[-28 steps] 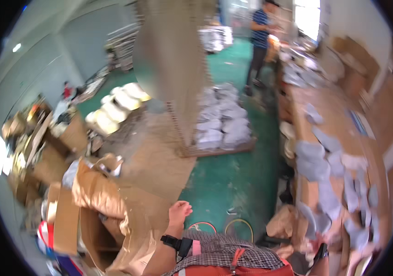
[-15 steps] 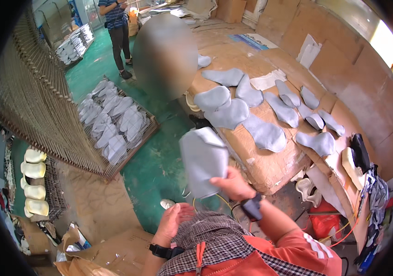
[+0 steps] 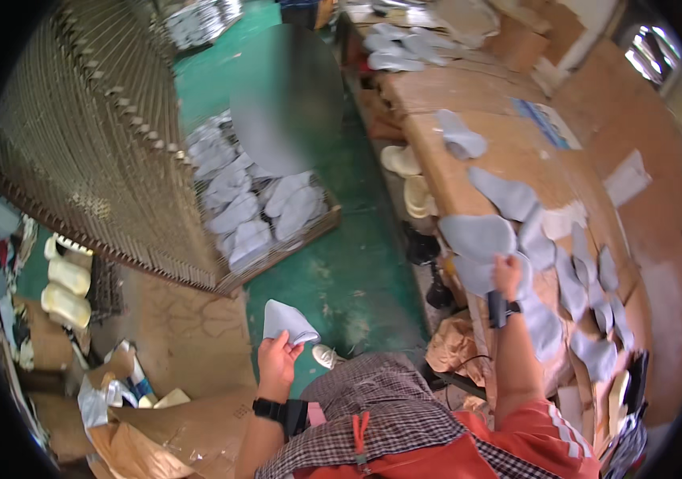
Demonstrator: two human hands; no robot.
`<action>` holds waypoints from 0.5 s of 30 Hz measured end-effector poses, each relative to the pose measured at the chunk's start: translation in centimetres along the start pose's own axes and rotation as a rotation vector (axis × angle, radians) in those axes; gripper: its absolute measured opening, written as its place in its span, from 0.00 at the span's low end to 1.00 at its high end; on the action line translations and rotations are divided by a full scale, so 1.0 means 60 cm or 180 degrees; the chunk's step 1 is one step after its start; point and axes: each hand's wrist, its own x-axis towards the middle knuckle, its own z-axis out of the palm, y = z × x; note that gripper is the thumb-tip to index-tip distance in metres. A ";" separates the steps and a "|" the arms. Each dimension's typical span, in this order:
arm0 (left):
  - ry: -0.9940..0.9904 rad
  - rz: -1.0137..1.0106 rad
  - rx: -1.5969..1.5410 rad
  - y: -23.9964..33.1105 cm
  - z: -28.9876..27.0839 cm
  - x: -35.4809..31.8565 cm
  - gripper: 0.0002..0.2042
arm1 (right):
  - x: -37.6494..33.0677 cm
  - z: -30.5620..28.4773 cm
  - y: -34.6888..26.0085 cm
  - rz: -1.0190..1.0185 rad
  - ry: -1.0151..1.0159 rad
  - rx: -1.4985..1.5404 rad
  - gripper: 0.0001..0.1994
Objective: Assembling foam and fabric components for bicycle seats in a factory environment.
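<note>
My left hand (image 3: pixel 277 363) is closed on the lower edge of a grey, smooth cover-like piece (image 3: pixel 287 321), held over the green floor to the left of my apron. My right arm stretches out over the cardboard-covered table, where my right hand (image 3: pixel 507 277) lies on the grey rounded pieces. Its fingers look curled at the edge of one grey rounded piece (image 3: pixel 477 273), partly hiding it. Another such piece (image 3: pixel 478 237) overlaps just beyond, and a long one (image 3: pixel 542 327) lies to the right of my wrist.
More grey pieces (image 3: pixel 571 279) spread along the table (image 3: pixel 429 152). On the floor ahead stands a low rack (image 3: pixel 277 254) filled with grey pieces, beside a tall wire-like frame (image 3: pixel 93 152). Cream padded forms (image 3: pixel 65 303) stand at left. Crumpled brown paper (image 3: pixel 457 351) sits below the table edge.
The grey piece has passed from my right hand to my left. My right hand has moved out to the pieces on the table. My view has shifted, and the standing person is mostly out of it.
</note>
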 end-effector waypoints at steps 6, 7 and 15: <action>0.0656 -0.0240 0.0108 0.013 -0.020 0.094 0.08 | 0.126 0.017 -0.039 0.1283 0.0066 -0.0894 0.35; 0.0775 -0.0253 0.0098 0.014 -0.015 0.113 0.08 | 0.134 0.022 -0.044 0.1102 0.0009 -0.1282 0.31; 0.0976 -0.0325 0.0028 0.032 -0.004 0.341 0.09 | 0.038 0.164 -0.406 -0.0106 -0.0493 0.0523 0.14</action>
